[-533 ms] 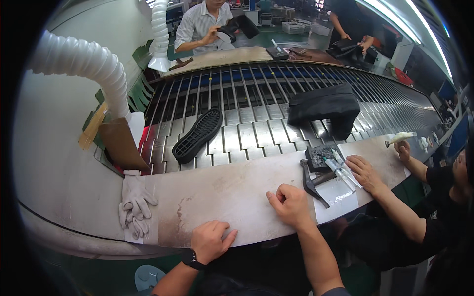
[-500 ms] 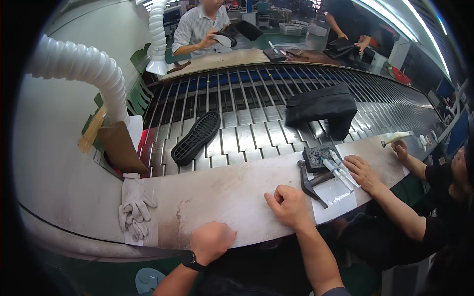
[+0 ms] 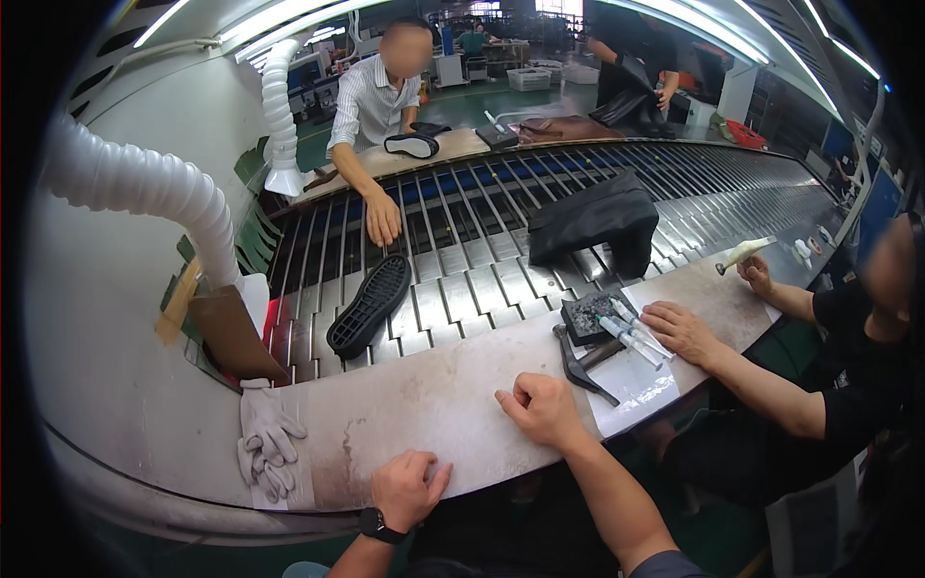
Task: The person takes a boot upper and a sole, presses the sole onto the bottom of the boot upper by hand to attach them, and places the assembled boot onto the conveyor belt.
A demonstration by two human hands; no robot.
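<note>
My left hand, a dark watch on its wrist, rests at the near edge of the worn work board. Its fingers are curled in and nothing shows in them. Farther right, my right hand lies on the board as a loose fist, also with nothing visible in it. Closest to it is a hammer, whose handle runs under or beside a dark block and several syringe-like tubes. Beyond the board, a black shoe sole lies on the metal conveyor, and a person's hand across from me reaches to its far end.
A black boot lies on the conveyor. Pale gloves lie at the board's left end. White ribbed hoses hang at left. Beside me at right, a person's hand rests on the board; the other holds a pale-handled tool.
The person across has set down a light-bottomed shoe and stretched a hand to the black sole. My left hand has turned, showing its thumb and curled fingers. The view has tilted up.
</note>
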